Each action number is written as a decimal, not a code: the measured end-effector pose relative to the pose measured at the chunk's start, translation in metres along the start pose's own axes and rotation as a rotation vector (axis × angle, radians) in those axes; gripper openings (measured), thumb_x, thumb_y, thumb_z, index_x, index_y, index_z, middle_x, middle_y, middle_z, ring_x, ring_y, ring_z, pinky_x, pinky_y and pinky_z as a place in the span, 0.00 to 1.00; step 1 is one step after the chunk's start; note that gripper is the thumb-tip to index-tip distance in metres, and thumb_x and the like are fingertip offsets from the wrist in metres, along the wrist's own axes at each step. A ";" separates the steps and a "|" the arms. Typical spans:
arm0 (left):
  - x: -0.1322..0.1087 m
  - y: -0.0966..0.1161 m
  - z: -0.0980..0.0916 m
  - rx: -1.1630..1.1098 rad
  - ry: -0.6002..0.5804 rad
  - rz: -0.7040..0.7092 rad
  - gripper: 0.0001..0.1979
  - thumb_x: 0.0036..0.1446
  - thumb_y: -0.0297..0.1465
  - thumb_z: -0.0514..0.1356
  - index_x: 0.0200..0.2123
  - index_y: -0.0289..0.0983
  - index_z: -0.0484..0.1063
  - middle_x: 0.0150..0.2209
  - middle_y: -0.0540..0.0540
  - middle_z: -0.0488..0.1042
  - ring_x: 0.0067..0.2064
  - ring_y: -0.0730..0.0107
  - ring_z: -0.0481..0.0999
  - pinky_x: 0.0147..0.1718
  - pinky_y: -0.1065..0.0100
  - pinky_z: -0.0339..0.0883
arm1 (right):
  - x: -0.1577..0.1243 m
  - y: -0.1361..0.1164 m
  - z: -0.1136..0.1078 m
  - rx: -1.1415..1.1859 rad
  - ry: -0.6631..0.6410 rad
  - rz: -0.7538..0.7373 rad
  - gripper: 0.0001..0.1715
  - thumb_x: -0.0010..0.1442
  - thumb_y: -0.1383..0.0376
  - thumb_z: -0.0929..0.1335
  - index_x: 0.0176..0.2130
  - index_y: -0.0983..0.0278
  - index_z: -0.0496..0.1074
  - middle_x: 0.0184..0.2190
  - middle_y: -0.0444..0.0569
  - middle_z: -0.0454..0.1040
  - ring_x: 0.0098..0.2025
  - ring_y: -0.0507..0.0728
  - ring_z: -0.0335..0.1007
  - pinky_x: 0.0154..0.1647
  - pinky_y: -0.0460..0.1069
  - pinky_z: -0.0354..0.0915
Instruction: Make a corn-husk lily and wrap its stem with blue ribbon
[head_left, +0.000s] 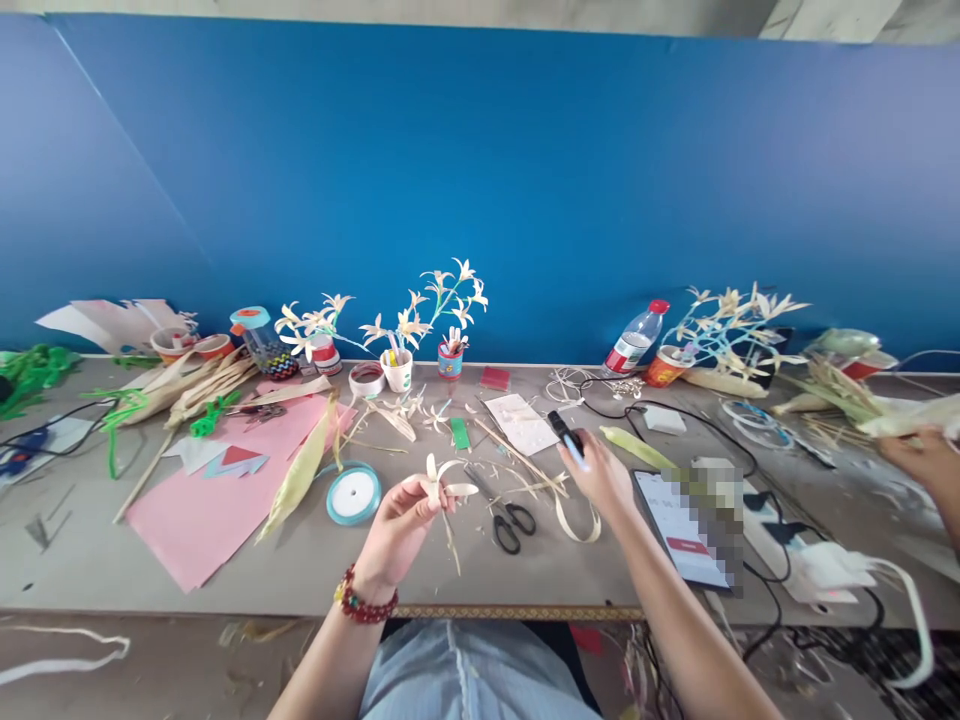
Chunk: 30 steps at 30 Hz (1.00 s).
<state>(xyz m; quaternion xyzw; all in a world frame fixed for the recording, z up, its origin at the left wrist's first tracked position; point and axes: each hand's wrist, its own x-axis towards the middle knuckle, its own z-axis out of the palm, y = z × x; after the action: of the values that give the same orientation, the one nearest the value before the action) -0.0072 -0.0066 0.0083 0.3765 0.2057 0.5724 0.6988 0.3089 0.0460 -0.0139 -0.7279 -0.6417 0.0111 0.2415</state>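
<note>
My left hand [401, 520] is closed, pinching a pale flower [435, 485] made of dried husk strips, its thin stem hanging below the fingers. Over the table to the right, my right hand [600, 475] is wrapped round a black stick-shaped tool [564, 432]; its exact kind cannot be made out. Between the hands lie black-handled scissors [514, 525] and loose husk strips [577, 525]. Beside my left hand is a roll of light-blue ribbon [354, 496]. A white sheet [521, 422] lies just beyond the black tool.
Cups with husk flowers [397, 370] and a water bottle [636, 340] stand along the blue partition [480, 180]. Pink paper [202, 510] lies left. A phone [682, 530], power strip [795, 570] and cables lie right. Another person's hand [922, 460] holds husk at far right.
</note>
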 end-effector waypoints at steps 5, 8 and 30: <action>0.000 0.002 0.000 -0.016 -0.016 0.012 0.05 0.52 0.30 0.69 0.27 0.37 0.77 0.29 0.49 0.74 0.34 0.68 0.73 0.47 0.58 0.65 | -0.001 0.010 0.015 -0.150 -0.085 -0.087 0.15 0.57 0.71 0.67 0.46 0.66 0.69 0.45 0.59 0.74 0.41 0.63 0.74 0.36 0.51 0.62; 0.001 0.004 0.001 -0.061 -0.018 0.015 0.06 0.52 0.30 0.69 0.26 0.37 0.76 0.28 0.49 0.74 0.35 0.68 0.72 0.50 0.56 0.64 | 0.003 0.017 0.013 -0.184 -0.170 -0.139 0.16 0.54 0.72 0.68 0.45 0.64 0.69 0.45 0.56 0.74 0.42 0.62 0.74 0.38 0.51 0.62; 0.000 0.002 0.015 -0.063 -0.140 -0.118 0.09 0.51 0.35 0.70 0.27 0.35 0.77 0.29 0.47 0.71 0.36 0.68 0.71 0.43 0.64 0.64 | -0.047 -0.127 -0.041 0.935 -0.065 -0.828 0.12 0.62 0.73 0.68 0.43 0.59 0.75 0.33 0.48 0.77 0.35 0.56 0.74 0.39 0.51 0.70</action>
<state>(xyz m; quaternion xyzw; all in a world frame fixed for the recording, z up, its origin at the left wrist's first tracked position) 0.0023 -0.0104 0.0192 0.3806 0.1600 0.5090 0.7553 0.1964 -0.0050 0.0548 -0.2354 -0.8047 0.2184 0.4993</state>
